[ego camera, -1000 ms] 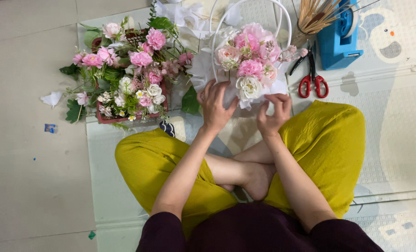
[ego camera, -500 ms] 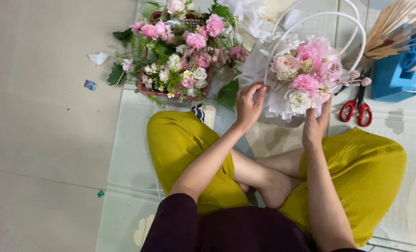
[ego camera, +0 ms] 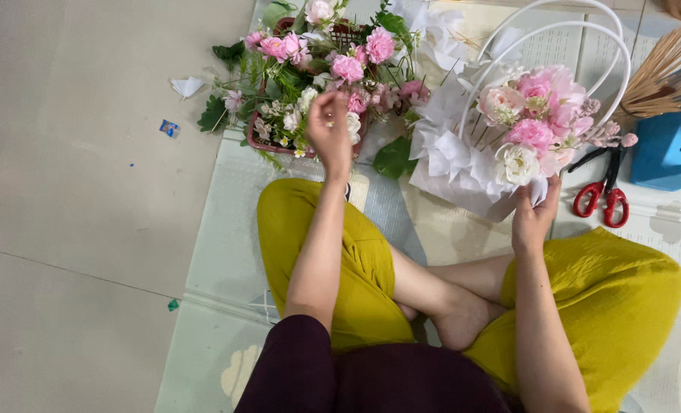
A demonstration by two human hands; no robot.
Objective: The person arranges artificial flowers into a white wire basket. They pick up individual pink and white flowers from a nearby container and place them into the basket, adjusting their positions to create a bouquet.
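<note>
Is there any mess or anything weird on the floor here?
A little mess, yes. A white paper scrap, a small blue scrap and a tiny green bit lie loose on the floor, left of the flower tray. The white flower basket leans tilted in the right hand.

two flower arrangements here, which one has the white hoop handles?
The white-wrapped bouquet held by the right hand. The red basket of flowers by the left hand shows no handles.
</note>
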